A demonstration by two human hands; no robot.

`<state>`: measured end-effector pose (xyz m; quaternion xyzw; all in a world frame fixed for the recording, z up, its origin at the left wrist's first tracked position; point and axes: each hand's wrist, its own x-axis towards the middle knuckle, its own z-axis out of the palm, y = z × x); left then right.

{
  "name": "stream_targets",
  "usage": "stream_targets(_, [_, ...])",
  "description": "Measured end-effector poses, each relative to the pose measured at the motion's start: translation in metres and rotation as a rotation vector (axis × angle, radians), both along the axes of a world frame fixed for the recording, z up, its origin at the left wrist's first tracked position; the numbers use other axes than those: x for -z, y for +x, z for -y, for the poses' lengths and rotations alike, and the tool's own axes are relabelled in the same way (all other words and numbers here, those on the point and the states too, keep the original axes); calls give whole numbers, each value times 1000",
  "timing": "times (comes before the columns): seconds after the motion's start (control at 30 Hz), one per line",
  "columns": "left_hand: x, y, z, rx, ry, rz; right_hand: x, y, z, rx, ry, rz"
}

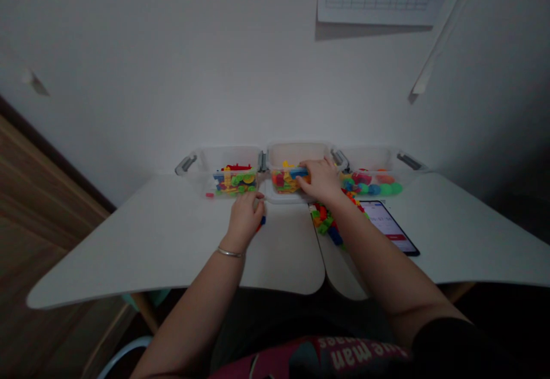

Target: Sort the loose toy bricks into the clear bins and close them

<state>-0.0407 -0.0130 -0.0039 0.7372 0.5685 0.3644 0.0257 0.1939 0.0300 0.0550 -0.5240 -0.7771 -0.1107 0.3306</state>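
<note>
My right hand [321,180] reaches over the front of the middle clear bin [298,151]. Its thumb and fingers close about a blue toy brick [298,172], above several yellow and orange bricks [283,181]. My left hand [246,218] is low over the table, just in front of the left clear bin [227,156], its fingers curled. A small blue and orange piece [263,220] shows beside its palm; whether the fingers grip it is hidden. A loose pile of mixed toy bricks [326,224] lies under my right forearm.
A right clear bin [373,158] holds colourful round pieces [373,189]. Beside the pile rests a lit phone [389,227]. A small pink piece [209,195] is by the left bin. Two white tabletops [283,253] meet at a seam; a wall [215,70] stands behind.
</note>
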Motion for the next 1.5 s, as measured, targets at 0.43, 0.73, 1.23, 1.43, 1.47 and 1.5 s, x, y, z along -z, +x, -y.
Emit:
stream_targets(0.43, [8, -3, -7, -38, 25, 10, 26, -12, 22, -334, 235, -379])
stream_targets(0.73, [2, -4, -1, -54, 15, 20, 86, -63, 36, -548, -232, -134])
stream_targets(1.23, [2, 1, -3, 35, -232, -183, 92, -63, 38, -423, -377, -160])
stream_targets(1.43, [6, 4, -5, 225, -250, -45, 91, -59, 36, -374, -376, -210])
stream_targets(1.47, [6, 4, -5, 243, -255, -24, 90, -59, 36, -356, -375, -206])
stream_targets(1.5, [6, 5, -4, 253, -264, -3, 89, -59, 36, -338, -373, -200])
